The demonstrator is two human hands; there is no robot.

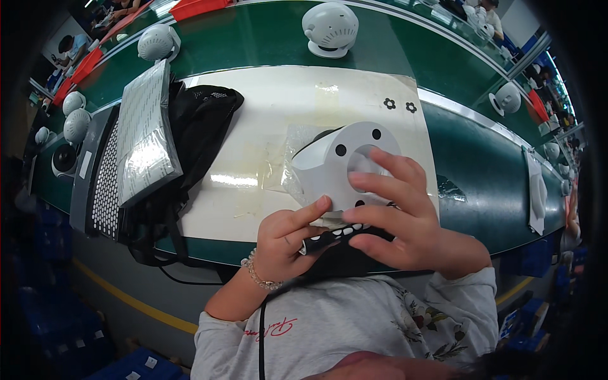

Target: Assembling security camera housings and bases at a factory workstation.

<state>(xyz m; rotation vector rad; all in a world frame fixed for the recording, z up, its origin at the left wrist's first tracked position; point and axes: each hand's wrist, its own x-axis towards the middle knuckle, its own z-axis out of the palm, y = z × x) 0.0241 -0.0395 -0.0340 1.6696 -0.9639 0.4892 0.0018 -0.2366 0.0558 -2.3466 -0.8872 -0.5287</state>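
A white rounded device housing point(310, 166) lies tipped on the white board in front of me, its ring-shaped base turned toward me. Round black pads point(341, 150) sit on that base. My left hand point(285, 244) grips a black pad sheet with white oval spots point(335, 235) just below the housing, its index fingertip close to the base's lower left edge. My right hand point(405, 212) has its fingers spread over the base's right side and centre opening, with the thumb above the sheet. Nothing shows between the right fingers, which partly cover the base.
Left on the table are a silver wrapped stack of sheets point(142, 142), a black mesh bag point(206, 107) and another spotted sheet point(106, 183). White devices point(331, 28) stand along the green belt point(253, 31) behind. A white part point(537, 190) lies far right. Other people work in the distance.
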